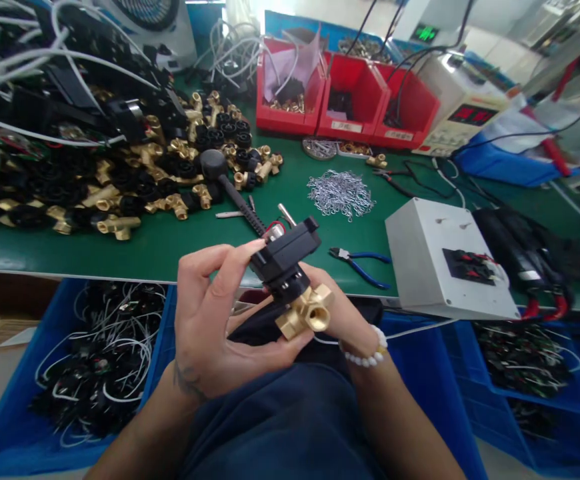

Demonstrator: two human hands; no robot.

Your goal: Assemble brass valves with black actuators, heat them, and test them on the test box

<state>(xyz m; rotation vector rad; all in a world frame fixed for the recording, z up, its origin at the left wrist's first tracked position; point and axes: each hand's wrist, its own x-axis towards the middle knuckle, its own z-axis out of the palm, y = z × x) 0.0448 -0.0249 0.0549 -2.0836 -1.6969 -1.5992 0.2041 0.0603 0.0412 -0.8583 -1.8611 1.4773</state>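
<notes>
The valve assembly point(295, 277) was held up, its flat black housing point(290, 251) tilted along an eight-to-two-o'clock line. Toward five o'clock, a round black collar point(293, 287) joined it to the brass body point(304, 311), one open port point(319, 318) facing the viewer.

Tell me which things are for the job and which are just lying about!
Seem for the job:
black-and-brass part, held in the left hand;
similar brass parts, heaped on the table.

Seem just lying about:
blue-handled pliers;
black mallet;
fan behind.
</notes>
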